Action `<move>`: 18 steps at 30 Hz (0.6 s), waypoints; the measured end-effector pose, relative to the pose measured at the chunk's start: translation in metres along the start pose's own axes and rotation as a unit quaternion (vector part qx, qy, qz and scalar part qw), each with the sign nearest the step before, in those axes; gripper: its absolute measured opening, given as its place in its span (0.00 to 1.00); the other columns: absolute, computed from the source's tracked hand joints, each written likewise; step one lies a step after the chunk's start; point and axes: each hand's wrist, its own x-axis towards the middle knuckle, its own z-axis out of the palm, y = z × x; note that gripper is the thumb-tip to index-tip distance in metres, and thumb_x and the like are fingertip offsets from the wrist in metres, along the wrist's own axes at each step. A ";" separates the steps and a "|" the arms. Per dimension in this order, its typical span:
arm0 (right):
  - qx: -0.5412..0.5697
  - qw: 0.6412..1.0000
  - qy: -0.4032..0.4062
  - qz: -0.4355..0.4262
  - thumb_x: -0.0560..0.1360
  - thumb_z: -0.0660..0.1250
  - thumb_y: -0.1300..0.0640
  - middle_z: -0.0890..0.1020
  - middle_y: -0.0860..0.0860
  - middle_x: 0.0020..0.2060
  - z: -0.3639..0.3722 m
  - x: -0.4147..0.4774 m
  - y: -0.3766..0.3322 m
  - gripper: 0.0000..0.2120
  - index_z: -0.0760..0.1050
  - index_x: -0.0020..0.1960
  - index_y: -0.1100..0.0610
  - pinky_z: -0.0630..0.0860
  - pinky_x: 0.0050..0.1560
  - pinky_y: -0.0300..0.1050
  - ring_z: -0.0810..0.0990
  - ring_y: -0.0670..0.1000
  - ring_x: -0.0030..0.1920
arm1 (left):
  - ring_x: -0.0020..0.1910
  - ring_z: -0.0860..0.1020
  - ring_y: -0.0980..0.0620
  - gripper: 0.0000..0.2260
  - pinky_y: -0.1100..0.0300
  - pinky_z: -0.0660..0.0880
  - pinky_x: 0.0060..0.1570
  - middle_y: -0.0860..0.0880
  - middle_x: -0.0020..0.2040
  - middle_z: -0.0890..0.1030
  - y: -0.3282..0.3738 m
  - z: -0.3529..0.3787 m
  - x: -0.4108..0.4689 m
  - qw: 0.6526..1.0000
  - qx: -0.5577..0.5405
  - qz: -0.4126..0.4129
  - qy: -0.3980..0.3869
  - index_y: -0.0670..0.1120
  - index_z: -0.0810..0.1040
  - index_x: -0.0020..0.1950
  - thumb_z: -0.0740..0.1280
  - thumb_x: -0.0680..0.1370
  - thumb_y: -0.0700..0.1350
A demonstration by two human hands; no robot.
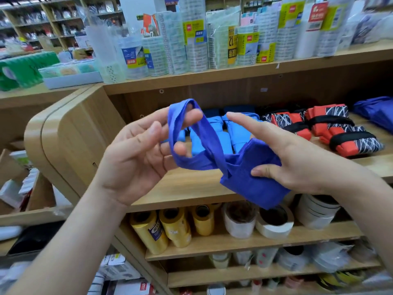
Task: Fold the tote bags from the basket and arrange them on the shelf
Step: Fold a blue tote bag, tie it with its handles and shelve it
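While your right hand [302,160] pinches soft, creased purple-blue tote bag [240,173], thumb on front, index straight, before wooden shelf [191,186], left hand [136,154] grip curls through flat strap loop [176,116], palm toward you.

Wood shelf [187,186] w/ folded totes [319,116]

stationery shop, stocked shelves [191,184], packaged tape rolls [176,50]

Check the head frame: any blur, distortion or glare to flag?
Head view: left hand, right hand and blue tote bag fairly sharp; tape packs up top smear with motion blur, worst at right; wide-angle lens bows the shelf edges; light even, shadows soft, no harsh glare.
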 end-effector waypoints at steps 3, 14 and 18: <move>-0.143 0.989 -0.008 -0.027 0.77 0.67 0.60 0.65 0.47 0.52 0.005 -0.002 -0.014 0.50 0.35 0.63 0.16 0.75 0.46 0.49 0.74 0.51 0.37 | 0.47 0.84 0.45 0.24 0.55 0.82 0.47 0.45 0.75 0.68 -0.007 0.004 0.008 0.993 -0.096 -0.029 -0.056 0.40 0.65 0.75 0.64 0.79 0.37; -0.108 0.988 -0.107 0.012 0.76 0.65 0.61 0.72 0.44 0.47 0.004 0.014 -0.001 0.19 0.77 0.59 0.38 0.70 0.51 0.45 0.73 0.44 0.48 | 0.48 0.84 0.49 0.26 0.60 0.81 0.42 0.44 0.63 0.80 -0.029 0.022 0.013 0.988 -0.036 -0.053 0.142 0.41 0.72 0.69 0.64 0.71 0.27; -0.083 0.980 -0.179 0.016 0.77 0.65 0.61 0.73 0.39 0.43 -0.005 0.015 0.000 0.20 0.79 0.58 0.37 0.66 0.46 0.31 0.71 0.36 0.46 | 0.56 0.81 0.49 0.39 0.54 0.81 0.49 0.49 0.62 0.78 -0.024 -0.002 0.005 0.944 0.237 -0.049 0.224 0.52 0.71 0.68 0.72 0.63 0.24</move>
